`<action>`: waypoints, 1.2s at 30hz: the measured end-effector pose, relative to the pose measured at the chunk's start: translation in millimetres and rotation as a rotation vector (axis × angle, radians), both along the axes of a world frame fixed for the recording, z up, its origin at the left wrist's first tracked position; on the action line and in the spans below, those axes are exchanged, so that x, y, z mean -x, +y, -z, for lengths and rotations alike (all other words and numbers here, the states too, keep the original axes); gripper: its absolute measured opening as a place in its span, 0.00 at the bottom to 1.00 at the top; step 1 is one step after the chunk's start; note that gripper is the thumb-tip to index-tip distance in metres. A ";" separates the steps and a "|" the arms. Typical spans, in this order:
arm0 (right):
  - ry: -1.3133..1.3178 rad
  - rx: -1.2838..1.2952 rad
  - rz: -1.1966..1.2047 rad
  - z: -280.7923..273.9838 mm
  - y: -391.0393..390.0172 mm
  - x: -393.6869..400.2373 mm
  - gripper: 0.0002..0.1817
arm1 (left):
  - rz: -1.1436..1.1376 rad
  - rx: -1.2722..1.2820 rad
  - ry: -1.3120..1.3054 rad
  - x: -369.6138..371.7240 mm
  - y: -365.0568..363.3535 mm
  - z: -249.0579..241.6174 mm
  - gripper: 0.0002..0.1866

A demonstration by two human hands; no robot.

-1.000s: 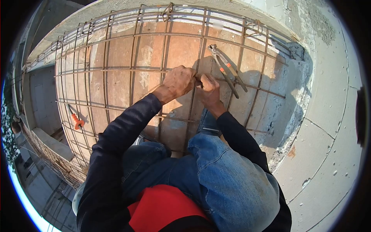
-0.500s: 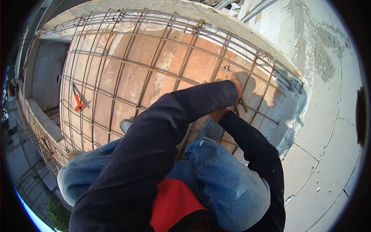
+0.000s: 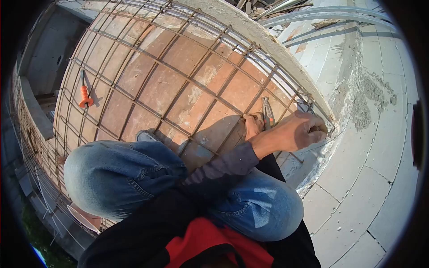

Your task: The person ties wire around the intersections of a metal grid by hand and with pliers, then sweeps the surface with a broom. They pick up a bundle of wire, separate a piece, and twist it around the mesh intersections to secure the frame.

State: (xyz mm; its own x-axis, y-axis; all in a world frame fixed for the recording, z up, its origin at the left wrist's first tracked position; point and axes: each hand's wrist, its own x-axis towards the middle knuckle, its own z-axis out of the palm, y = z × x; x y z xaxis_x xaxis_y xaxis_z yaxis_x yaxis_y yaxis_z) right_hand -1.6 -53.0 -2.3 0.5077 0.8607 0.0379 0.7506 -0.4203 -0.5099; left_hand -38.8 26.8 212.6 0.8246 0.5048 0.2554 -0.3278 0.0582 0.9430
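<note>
Head camera view: the left hand point(image 3: 298, 131) reaches across the right forearm, fingers curled in toward the thumb; what, if anything, it holds cannot be made out. The right hand point(image 3: 254, 125), partly hidden, sits apart from it at a bar of the rusty rebar mesh point(image 3: 190, 79), its grip impossible to tell. The mesh spreads ahead of and to the left of both hands, over reddish boards point(image 3: 178, 53).

Pincers point(image 3: 267, 107) lie just beyond the hands, in the gap between them, red on their handles. An orange-handled tool point(image 3: 85, 94) rests on the mesh well off to the left, and a concrete ledge point(image 3: 268, 44) runs along the far side of the bars.

The mesh looks stiff and heavy as a whole, its thin bars likely springy between crossings and rough on bare skin; a pinch close to a crossing should give the steadiest hold. The pincers appear solid, compact and far from fragile, best taken by both handles, clear of the pivot, with knuckles kept off the surrounding steel.
</note>
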 end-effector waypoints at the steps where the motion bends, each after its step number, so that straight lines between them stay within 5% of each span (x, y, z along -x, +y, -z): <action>1: -0.029 0.011 0.000 0.4 -2.3 -1.6 0.15 | -0.094 0.059 0.088 9.4 13.4 17.3 0.12; 3: 0.028 0.040 0.050 0.2 -7.4 -8.0 0.15 | -0.412 0.090 0.545 21.3 25.6 65.8 0.10; 4: 0.104 0.056 0.099 -1.1 -11.1 -15.2 0.15 | -0.540 -0.127 0.752 29.2 23.0 100.7 0.13; 6: 0.695 -0.119 0.414 12.7 -23.8 -46.4 0.24 | -0.603 -0.282 0.921 56.9 4.9 143.2 0.17; 8: -0.329 0.316 0.250 -64.2 -23.2 -33.3 0.32 | -0.434 -0.066 1.093 74.4 -8.3 155.9 0.20; 12: -0.046 0.387 0.147 -49.1 -52.5 -51.7 0.32 | -0.390 -0.064 1.103 70.9 -53.6 205.8 0.19; 14: -0.010 0.391 0.103 -48.4 -51.1 -64.9 0.27 | -0.352 0.624 0.973 58.7 -58.5 198.4 0.14; 15: -0.066 0.421 0.034 -51.8 -50.3 -65.3 0.25 | -0.342 0.630 0.978 55.9 -63.1 191.4 0.14; 17: -0.075 0.401 0.000 -60.1 -48.4 -63.9 0.18 | -0.502 1.108 0.739 49.4 -63.8 179.0 0.10; 20: -0.132 0.345 -0.038 -55.3 -55.1 -85.4 0.15 | -0.634 0.966 0.652 40.1 -82.1 225.6 0.11; 21: 0.197 0.623 0.066 -96.7 -35.1 -75.3 0.13 | -0.633 0.977 0.651 41.7 -80.9 219.5 0.11; 24: 0.544 0.709 0.024 -134.8 -38.2 -77.6 0.13 | -0.601 1.168 0.586 45.7 -75.6 203.0 0.11; 27: 0.609 0.842 -0.029 -165.1 -34.3 -60.2 0.12 | -0.608 1.076 0.710 44.0 -81.1 213.8 0.11; 30: 0.341 0.935 -0.204 -184.4 -20.0 -38.5 0.12 | -0.603 1.120 0.623 46.3 -79.4 211.7 0.12; 32: 0.324 0.971 -0.224 -183.0 -12.2 -33.9 0.13 | -0.575 1.037 0.833 48.3 -73.4 201.3 0.14; 36: 0.288 0.938 -0.271 -175.0 0.9 -24.7 0.15 | -0.609 0.941 0.795 46.9 -81.2 204.7 0.16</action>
